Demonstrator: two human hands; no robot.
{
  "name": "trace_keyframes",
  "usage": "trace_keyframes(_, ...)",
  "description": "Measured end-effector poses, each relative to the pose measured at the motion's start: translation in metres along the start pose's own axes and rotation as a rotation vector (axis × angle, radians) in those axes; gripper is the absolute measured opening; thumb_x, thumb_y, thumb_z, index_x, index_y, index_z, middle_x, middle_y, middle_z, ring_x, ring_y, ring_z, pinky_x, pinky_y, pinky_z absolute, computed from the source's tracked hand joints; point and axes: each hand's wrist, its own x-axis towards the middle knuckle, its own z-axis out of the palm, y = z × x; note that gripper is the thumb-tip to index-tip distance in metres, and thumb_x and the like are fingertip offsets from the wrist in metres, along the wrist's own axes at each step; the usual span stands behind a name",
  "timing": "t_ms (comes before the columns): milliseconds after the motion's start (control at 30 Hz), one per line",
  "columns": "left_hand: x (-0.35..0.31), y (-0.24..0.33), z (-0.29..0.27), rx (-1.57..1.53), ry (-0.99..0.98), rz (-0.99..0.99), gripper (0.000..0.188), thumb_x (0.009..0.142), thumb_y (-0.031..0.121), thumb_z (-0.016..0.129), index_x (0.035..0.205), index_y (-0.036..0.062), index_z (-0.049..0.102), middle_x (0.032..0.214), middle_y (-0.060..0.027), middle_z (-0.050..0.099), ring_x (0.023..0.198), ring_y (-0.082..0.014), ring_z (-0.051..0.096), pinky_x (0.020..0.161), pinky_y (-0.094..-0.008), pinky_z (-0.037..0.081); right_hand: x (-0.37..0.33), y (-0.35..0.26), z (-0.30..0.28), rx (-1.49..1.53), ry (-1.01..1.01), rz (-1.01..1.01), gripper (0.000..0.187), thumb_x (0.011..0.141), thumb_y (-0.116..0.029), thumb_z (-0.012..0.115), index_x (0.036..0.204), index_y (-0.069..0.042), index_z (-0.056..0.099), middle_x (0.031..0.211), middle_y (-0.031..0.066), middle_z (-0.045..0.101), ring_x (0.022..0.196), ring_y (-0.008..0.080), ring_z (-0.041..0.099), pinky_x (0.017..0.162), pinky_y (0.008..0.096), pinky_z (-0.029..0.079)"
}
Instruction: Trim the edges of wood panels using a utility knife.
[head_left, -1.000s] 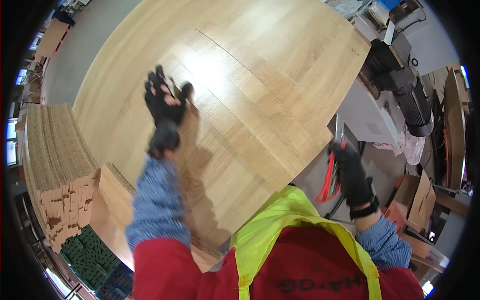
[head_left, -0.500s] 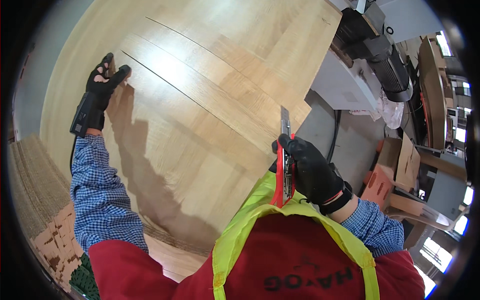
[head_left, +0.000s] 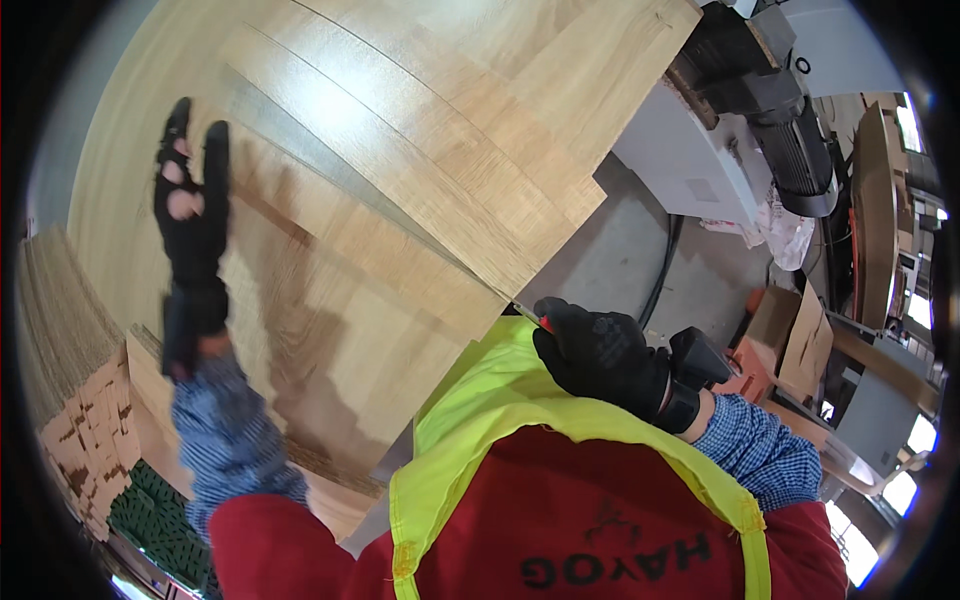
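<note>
My left hand [head_left: 190,225], in a black glove with bare fingertips, is over the left part of the wood-grain boards [head_left: 360,270]. Its fingers are stretched out and it holds nothing. A greyish wedge-shaped gap [head_left: 310,150] runs between two of the boards, wider at the far left and narrowing toward my right hand. My right hand [head_left: 605,355], also in a black glove, is closed around a red-handled utility knife [head_left: 543,323]. Most of the knife is hidden in the fist; its thin metal tip is at the boards' near right corner.
A black motor [head_left: 790,150] is mounted beside the boards at the right, above a grey floor with a black cable [head_left: 665,270]. Stacked brown sheets [head_left: 60,320] and a green slotted piece [head_left: 160,525] are at the lower left. Cardboard [head_left: 805,345] leans at the right.
The near boards have swung away from the far ones, opening the gap. My right hand has turned the knife, its tip now at the boards' corner. My left hand has shifted slightly left, fingers straighter.
</note>
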Motion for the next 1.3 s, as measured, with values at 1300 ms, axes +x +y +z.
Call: trace_keyframes(1300, -0.137, 0.242, 0.114, -0.971, -0.42, 0.081, 0.032, 0.075, 0.021, 0.078, 0.102, 0.0045, 0.07, 0.078, -0.0094, 0.066, 0.082, -0.0317, 0.066, 0.088, -0.0418, 0.052, -0.021, 0.016, 0.031, 1.107, 0.035, 0.374, 0.018, 0.089, -0.002, 0.058, 0.107, -0.007, 0.059, 0.1, 0.0021, 0.06, 0.093, 0.0161, 0.059, 0.084, 0.0272, 0.048)
